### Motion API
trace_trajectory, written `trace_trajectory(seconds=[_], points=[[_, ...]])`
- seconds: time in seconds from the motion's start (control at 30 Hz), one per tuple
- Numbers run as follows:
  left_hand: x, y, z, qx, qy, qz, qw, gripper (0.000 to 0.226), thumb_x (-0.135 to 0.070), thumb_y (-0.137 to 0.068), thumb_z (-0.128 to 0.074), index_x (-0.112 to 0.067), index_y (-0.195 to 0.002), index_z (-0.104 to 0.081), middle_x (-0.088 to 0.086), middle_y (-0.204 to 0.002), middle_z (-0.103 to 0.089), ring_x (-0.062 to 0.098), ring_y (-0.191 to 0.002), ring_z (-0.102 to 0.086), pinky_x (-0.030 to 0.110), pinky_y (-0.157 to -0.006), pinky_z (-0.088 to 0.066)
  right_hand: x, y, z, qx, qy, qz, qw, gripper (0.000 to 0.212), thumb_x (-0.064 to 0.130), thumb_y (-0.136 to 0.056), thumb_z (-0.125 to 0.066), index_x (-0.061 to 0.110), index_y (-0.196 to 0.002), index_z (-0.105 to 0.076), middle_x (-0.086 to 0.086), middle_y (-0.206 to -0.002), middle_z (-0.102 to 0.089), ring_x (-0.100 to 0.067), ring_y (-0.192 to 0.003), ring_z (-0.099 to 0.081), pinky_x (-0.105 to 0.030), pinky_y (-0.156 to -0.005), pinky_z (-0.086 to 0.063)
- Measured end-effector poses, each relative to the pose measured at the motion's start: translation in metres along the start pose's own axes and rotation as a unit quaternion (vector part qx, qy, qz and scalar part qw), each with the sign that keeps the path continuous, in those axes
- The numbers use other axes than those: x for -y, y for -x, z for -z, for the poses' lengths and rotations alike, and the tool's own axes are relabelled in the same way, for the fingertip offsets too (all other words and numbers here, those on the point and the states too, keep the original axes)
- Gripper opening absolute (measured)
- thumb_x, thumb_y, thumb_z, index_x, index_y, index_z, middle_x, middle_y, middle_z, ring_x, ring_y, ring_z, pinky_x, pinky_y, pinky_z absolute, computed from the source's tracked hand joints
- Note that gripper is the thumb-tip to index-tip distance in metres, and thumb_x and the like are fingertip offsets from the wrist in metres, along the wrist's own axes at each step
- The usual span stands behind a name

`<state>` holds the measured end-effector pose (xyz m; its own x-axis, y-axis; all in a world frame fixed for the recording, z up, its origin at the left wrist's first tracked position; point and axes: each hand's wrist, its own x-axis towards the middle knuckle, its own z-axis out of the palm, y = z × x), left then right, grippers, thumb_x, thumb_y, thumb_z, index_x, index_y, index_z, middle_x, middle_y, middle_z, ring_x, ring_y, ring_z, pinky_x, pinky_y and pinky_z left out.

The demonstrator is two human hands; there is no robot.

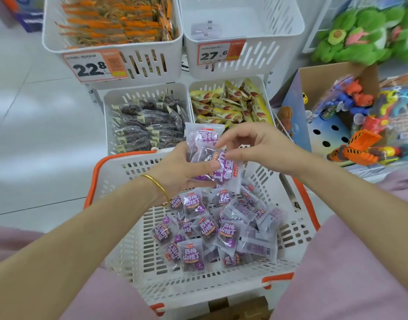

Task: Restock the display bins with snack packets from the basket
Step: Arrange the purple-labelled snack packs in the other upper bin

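A white basket (129, 245) with orange trim sits between my knees and holds several purple-and-white snack packets (193, 252). Above it, my left hand (187, 167) grips a small stack of the same purple packets (204, 139), thumb across the front one. My right hand (251, 144) pinches the top edge of the front packet (228, 172) in that stack. Behind stand the white display bins. The upper right bin (267, 51), tagged 27.6, holds only one or two purple packets (204, 31).
The upper left bin (152, 63), tagged 22.8, is full of orange packets. Lower bins hold dark packets (150, 123) and yellow packets (230, 102). A cardboard box of colourful toys (360, 116) and a green plush toy (369, 31) stand at the right. White floor tiles lie at left.
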<state>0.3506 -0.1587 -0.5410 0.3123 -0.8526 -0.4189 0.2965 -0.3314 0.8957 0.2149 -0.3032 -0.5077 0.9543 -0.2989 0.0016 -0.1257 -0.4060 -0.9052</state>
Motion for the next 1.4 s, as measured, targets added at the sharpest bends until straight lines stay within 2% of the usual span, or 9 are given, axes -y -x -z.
trace_trajectory(seconds=[0.17, 0.33, 0.5, 0.63, 0.83, 0.93, 1.07, 1.3, 1.4], points=[[0.001, -0.011, 0.014, -0.105, -0.046, -0.052, 0.992, 0.096, -0.039, -0.034, -0.095, -0.016, -0.113, -0.046, 0.021, -0.127, -0.052, 0.038, -0.111, -0.058, 0.055, -0.085, -0.051, -0.008, -0.008, -0.015, -0.088, -0.072, -0.128, 0.985, 0.027, 0.024, -0.085, -0.067, 0.010, -0.107, -0.059, -0.015, -0.101, -0.058, -0.015, -0.081, -0.063, -0.032, -0.066, -0.059], [0.002, -0.014, 0.015, -0.099, -0.085, -0.062, 0.990, 0.092, -0.046, -0.040, -0.092, -0.017, -0.113, -0.045, 0.016, -0.117, -0.060, 0.036, -0.104, -0.062, 0.055, -0.087, -0.050, -0.014, -0.008, -0.027, -0.076, -0.206, -0.198, 0.955, 0.019, 0.014, -0.088, -0.065, 0.000, -0.100, -0.058, -0.010, -0.077, -0.063, -0.011, -0.058, -0.065, -0.028, -0.059, -0.057], [-0.003, -0.015, 0.010, -0.090, -0.032, -0.005, 0.995, 0.053, -0.054, -0.083, -0.056, -0.020, -0.122, -0.044, 0.007, -0.126, -0.057, 0.025, -0.103, -0.065, 0.042, -0.082, -0.056, -0.009, -0.011, 0.000, -0.078, -0.060, -0.156, 0.983, 0.022, 0.011, -0.079, -0.073, -0.002, -0.096, -0.066, -0.009, -0.082, -0.066, -0.014, -0.068, -0.062, -0.028, -0.063, -0.057], [-0.012, -0.007, 0.001, -0.004, -0.100, 0.009, 0.995, 0.057, -0.058, -0.085, -0.044, -0.019, -0.127, -0.049, 0.001, -0.118, -0.063, 0.018, -0.098, -0.067, 0.040, -0.087, -0.054, 0.004, -0.011, 0.000, -0.083, 0.014, -0.079, 0.993, 0.017, 0.015, -0.074, -0.078, 0.004, -0.086, -0.071, 0.003, -0.066, -0.060, 0.001, -0.054, -0.055, -0.013, -0.051, -0.044], [-0.010, -0.008, 0.002, 0.006, -0.182, -0.034, 0.983, 0.083, -0.045, -0.057, -0.080, -0.013, -0.123, -0.041, 0.011, -0.120, -0.056, 0.019, -0.101, -0.066, 0.039, -0.081, -0.057, -0.001, -0.020, 0.000, -0.097, 0.093, -0.013, 0.991, 0.023, 0.032, -0.067, -0.080, 0.035, -0.085, -0.066, 0.006, -0.098, -0.041, -0.003, -0.091, -0.043, -0.007, -0.079, -0.035], [-0.011, -0.013, 0.006, 0.018, -0.183, -0.032, 0.982, 0.078, -0.042, -0.060, -0.079, -0.011, -0.121, -0.042, 0.013, -0.121, -0.056, 0.018, -0.100, -0.066, 0.036, -0.080, -0.057, -0.005, -0.022, 0.000, -0.084, 0.056, -0.026, 0.995, 0.039, 0.035, -0.071, -0.077, 0.027, -0.104, -0.059, 0.011, -0.118, -0.043, -0.007, -0.115, -0.044, -0.019, -0.099, -0.038], [-0.036, -0.022, 0.010, 0.018, -0.202, -0.050, 0.978, 0.069, -0.022, -0.074, -0.075, -0.011, -0.128, -0.034, 0.005, -0.123, -0.057, 0.016, -0.102, -0.065, 0.037, -0.083, -0.056, 0.004, -0.029, 0.023, 0.019, -0.177, -0.133, 0.975, 0.073, 0.035, -0.072, -0.067, 0.018, -0.136, -0.036, 0.000, -0.135, -0.049, -0.019, -0.104, -0.065, -0.038, -0.077, -0.058], [-0.152, -0.060, 0.001, -0.035, -0.346, -0.235, 0.908, 0.063, -0.011, -0.078, -0.071, -0.006, -0.125, -0.029, -0.016, -0.109, -0.049, -0.015, -0.092, -0.053, 0.004, -0.075, -0.044, 0.048, -0.101, 0.104, -0.090, -0.129, -0.001, 0.988, 0.039, 0.018, -0.068, -0.076, 0.013, -0.104, -0.060, -0.010, -0.102, -0.063, -0.017, -0.087, -0.061, -0.035, -0.079, -0.052], [-0.193, -0.091, 0.013, -0.173, -0.424, -0.318, 0.830, 0.085, -0.029, -0.072, -0.080, -0.006, -0.136, -0.030, -0.002, -0.124, -0.045, 0.007, -0.112, -0.049, 0.016, -0.095, -0.039, 0.064, -0.146, 0.144, -0.211, -0.017, 0.054, 0.976, 0.038, 0.021, -0.072, -0.076, 0.019, -0.103, -0.056, -0.003, -0.105, -0.061, -0.013, -0.085, -0.057, -0.024, -0.079, -0.050]])
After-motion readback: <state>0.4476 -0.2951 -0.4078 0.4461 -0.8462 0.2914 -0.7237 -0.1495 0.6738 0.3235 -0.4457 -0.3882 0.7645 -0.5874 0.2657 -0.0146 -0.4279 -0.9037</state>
